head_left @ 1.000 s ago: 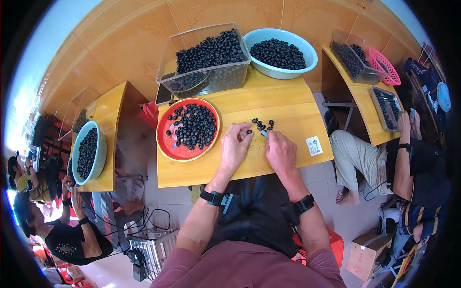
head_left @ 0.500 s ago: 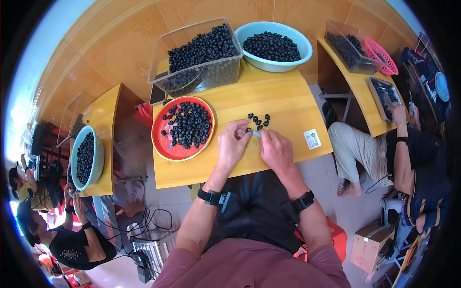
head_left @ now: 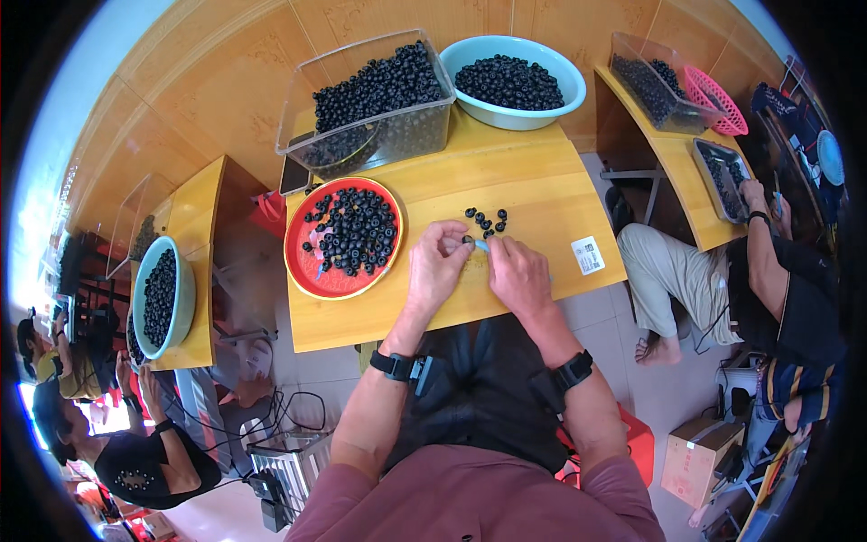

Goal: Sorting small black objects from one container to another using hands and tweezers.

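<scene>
My left hand [head_left: 437, 262] pinches a small round black bead-like piece [head_left: 468, 240] between thumb and fingertips, over the yellow table. My right hand [head_left: 521, 275] is closed on a slim light-blue tool [head_left: 481, 246], whose tip reaches the piece; its exact kind is hidden by the fingers. Just beyond my hands lie several loose black pieces [head_left: 485, 223]. To their left sits a red round tray [head_left: 300, 262] with many more of these dark pieces, some showing a light hole.
At the table's [head_left: 361, 330] back stand a clear plastic bin [head_left: 406, 131] and a pale-blue basin [head_left: 578, 86], both full of black pieces. A white label [head_left: 587, 256] is stuck at right. Co-workers sit at side tables, one at right [head_left: 768, 271], another at left [head_left: 135, 461].
My hands stay close together with only slight finger movement at the held piece. The co-worker at right has shifted an arm over the tray there.
</scene>
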Tool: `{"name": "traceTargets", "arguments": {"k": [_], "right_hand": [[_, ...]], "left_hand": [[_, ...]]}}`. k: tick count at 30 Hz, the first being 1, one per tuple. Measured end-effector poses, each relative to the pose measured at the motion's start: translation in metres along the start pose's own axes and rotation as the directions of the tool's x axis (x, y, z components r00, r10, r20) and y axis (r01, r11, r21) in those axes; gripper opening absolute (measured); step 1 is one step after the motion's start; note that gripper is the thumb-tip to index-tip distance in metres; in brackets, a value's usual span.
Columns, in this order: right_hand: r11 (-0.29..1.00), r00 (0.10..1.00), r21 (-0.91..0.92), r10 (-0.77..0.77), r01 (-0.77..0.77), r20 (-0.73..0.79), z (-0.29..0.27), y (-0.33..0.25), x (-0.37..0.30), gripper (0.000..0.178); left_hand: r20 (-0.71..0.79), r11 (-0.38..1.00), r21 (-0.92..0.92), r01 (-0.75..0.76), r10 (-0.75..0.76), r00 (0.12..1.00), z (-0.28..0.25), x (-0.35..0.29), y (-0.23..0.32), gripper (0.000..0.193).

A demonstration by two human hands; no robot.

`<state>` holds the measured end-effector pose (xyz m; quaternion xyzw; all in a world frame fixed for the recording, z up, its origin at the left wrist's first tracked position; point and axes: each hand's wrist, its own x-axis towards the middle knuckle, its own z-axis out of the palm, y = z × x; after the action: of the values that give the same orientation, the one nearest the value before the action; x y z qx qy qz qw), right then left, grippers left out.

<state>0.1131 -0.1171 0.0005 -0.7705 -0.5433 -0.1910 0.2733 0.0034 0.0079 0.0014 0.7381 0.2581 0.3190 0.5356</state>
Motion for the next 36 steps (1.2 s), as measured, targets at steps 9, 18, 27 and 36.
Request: {"name": "traceTargets", "arguments": {"k": [9,18,27,36], "right_hand": [[0.995,0.997,-0.081,0.068,-0.066,0.025,0.000,-0.001,0.001,0.006],[0.994,0.997,-0.067,0.080,-0.081,-0.015,0.002,-0.002,0.001,0.006],[0.987,0.993,-0.115,0.115,-0.111,0.027,0.000,0.001,-0.003,0.004],[0.989,0.996,-0.116,0.088,-0.089,-0.008,0.000,0.000,-0.003,0.008]], "left_hand": [[0.008,0.976,-0.189,0.111,-0.112,0.994,-0.003,-0.002,-0.005,0.031],[-0.053,0.998,-0.026,-0.065,0.063,0.997,-0.005,-0.002,-0.003,0.020],[-0.093,0.993,0.030,-0.115,0.117,0.989,0.000,-0.003,-0.005,0.016],[-0.104,0.996,-0.004,-0.089,0.088,0.991,0.001,-0.002,-0.006,0.019]]}}
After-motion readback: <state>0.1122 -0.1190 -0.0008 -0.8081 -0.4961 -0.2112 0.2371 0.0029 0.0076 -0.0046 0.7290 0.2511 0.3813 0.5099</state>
